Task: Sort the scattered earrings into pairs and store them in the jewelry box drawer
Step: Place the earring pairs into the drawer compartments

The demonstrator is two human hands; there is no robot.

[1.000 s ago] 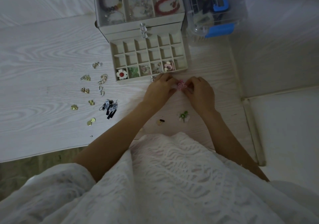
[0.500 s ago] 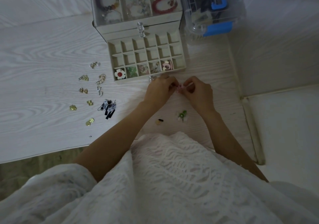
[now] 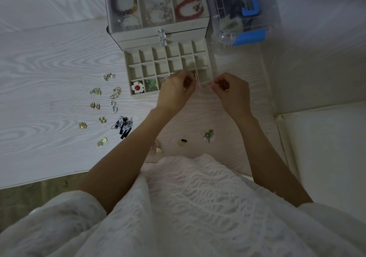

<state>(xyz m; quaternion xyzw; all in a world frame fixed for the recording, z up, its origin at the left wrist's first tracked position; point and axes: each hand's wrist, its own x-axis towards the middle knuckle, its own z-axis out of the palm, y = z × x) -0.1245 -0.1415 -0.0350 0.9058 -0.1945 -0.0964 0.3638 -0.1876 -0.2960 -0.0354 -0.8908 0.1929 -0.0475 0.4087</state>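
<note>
The jewelry box (image 3: 158,33) stands at the table's far side with its gridded drawer (image 3: 168,59) pulled out. A white and red flower earring (image 3: 137,87) and green earrings (image 3: 151,84) lie in the drawer's front row. My left hand (image 3: 175,91) and my right hand (image 3: 231,92) hover over the drawer's front edge, each pinching a small pink earring (image 3: 200,85) between fingertips. Gold earrings (image 3: 96,91) and a blue-and-white tassel pair (image 3: 123,125) are scattered on the table to the left. A green flower earring (image 3: 209,135) lies nearer me.
A clear plastic case with blue latch (image 3: 243,13) sits right of the jewelry box. A small gold and black piece (image 3: 182,141) lies on the white wooden table (image 3: 49,55). The table's right edge (image 3: 277,118) meets a white surface. My white sleeves fill the foreground.
Both hands have lifted from the table and moved apart, up over the drawer's front edge, splitting the pink earrings between them.
</note>
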